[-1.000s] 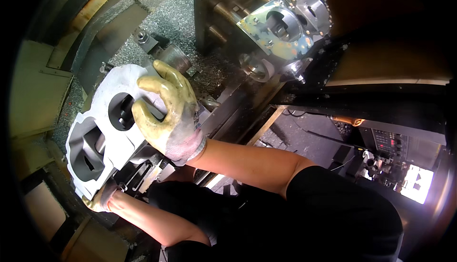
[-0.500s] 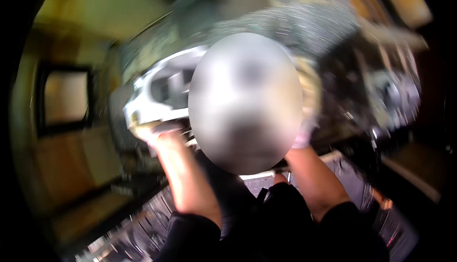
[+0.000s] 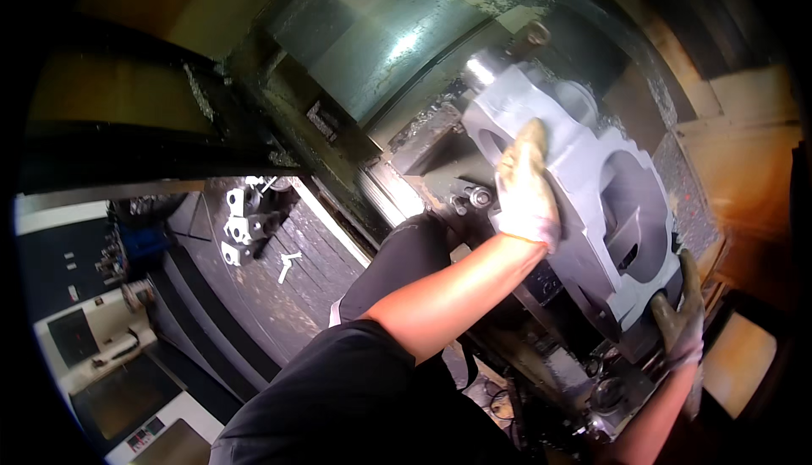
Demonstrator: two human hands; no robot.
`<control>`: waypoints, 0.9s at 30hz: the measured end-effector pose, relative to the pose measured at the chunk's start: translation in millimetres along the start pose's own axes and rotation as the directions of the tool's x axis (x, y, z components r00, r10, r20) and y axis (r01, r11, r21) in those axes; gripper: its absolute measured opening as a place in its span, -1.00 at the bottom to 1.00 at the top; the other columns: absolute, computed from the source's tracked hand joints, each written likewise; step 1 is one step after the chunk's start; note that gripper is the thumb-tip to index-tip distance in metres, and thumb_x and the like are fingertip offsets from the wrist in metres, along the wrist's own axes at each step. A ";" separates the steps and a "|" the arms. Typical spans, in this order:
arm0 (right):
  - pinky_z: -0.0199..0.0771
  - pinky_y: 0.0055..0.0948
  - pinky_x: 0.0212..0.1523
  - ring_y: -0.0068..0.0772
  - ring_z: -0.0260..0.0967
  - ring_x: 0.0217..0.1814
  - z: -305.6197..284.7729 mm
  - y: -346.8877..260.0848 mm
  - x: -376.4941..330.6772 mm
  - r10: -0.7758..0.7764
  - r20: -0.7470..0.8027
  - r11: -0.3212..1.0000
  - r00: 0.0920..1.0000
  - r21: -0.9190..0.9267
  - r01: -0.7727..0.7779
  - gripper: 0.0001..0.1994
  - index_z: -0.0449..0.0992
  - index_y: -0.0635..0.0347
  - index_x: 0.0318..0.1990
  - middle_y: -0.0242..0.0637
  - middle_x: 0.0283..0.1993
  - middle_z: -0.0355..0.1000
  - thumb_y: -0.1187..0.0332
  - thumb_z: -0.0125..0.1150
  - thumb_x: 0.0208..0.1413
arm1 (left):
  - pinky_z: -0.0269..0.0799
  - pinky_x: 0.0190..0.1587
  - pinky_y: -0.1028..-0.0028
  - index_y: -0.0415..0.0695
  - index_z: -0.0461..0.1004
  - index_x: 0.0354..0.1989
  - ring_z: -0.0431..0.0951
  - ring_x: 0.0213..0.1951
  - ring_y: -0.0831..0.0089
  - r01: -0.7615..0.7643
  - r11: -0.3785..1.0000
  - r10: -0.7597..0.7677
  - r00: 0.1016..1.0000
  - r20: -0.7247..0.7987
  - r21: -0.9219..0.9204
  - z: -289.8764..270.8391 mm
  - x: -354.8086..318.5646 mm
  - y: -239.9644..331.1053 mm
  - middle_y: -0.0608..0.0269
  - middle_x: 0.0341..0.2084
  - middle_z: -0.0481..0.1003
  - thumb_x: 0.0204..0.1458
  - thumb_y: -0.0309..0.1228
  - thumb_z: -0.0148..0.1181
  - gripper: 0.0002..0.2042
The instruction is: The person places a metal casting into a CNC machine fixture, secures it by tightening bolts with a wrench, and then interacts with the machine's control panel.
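You have both gloved hands on the pale grey cast-metal housing with one broad oval opening and a smaller bore [image 3: 584, 186], which sits to the right of your view, slanting from upper left to lower right above the dark metal fixture [image 3: 545, 296]. Your left hand [image 3: 526, 179], in a stained cream glove, holds the near side, its fingers close together and laid nearly straight across the wall beside the smaller bore. Your right hand [image 3: 679, 317], in a darker-looking glove, cups the lower right corner with thumb and fingers set apart around it. The shadow underneath is too deep to tell whether the fixture bears any of the weight. Judge the casting as heavy and quite rigid: it won't flex, but its bulk could swing if one end drops. The outer walls look smooth and may be slick with oil, so a full palm on the thick sides at opposite ends should serve you better than fingertips on the thin rim of the oval opening, where edges could be sharp. Mind the shiny round steel cylinder [image 3: 484, 68] just beside its upper end and the round-headed metal bolt [image 3: 480, 197] near your left wrist.
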State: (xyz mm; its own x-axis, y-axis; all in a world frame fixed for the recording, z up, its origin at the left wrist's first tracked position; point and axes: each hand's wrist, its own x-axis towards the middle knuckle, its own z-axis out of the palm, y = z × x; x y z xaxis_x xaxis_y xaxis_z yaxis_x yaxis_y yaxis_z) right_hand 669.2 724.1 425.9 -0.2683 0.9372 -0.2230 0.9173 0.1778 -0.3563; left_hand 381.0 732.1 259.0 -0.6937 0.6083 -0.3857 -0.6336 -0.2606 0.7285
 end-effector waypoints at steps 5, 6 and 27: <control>0.44 -0.23 0.36 0.01 0.51 0.33 -15.7 -9.9 42.5 0.100 0.291 0.992 0.951 -0.107 -0.072 -0.22 0.41 0.21 0.36 0.11 0.22 0.54 0.48 0.39 -0.18 | 0.40 -0.09 0.51 -0.19 0.42 -0.37 0.43 -0.29 0.55 -0.021 0.999 0.019 0.999 -0.051 -0.040 16.8 -17.0 36.6 0.32 -0.41 0.48 0.35 -0.15 0.25 -0.63; 0.44 -0.24 0.36 0.02 0.51 0.33 -13.0 -13.5 46.0 0.132 0.309 0.987 0.942 -0.132 -0.095 -0.21 0.41 0.21 0.36 0.13 0.22 0.53 0.49 0.40 -0.19 | 0.39 -0.14 0.54 -0.13 0.34 -0.48 0.40 -0.35 0.59 0.015 0.992 -0.023 0.998 -0.063 -0.124 16.4 -16.2 39.6 0.37 -0.48 0.44 0.34 -0.14 0.29 -0.58; 0.62 -0.29 0.13 -0.11 0.63 0.02 -38.7 -23.7 -8.6 0.396 0.214 0.905 0.893 -0.252 -0.342 -0.23 0.42 0.38 0.33 0.05 -0.02 0.65 0.53 0.38 -0.20 | 0.41 0.01 0.52 -0.38 0.62 0.01 0.54 -0.15 0.54 0.240 0.938 -0.271 0.957 -0.099 -0.251 24.8 -37.3 82.7 0.28 -0.21 0.61 0.33 -0.17 0.23 -0.58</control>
State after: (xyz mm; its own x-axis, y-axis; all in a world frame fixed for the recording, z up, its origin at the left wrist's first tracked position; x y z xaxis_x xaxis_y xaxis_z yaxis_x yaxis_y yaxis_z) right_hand 661.1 723.4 471.4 0.0611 0.8429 -0.5345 0.9964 -0.0834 -0.0177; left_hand 363.0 706.4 347.7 -0.5262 0.5788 -0.6229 -0.8465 -0.2868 0.4485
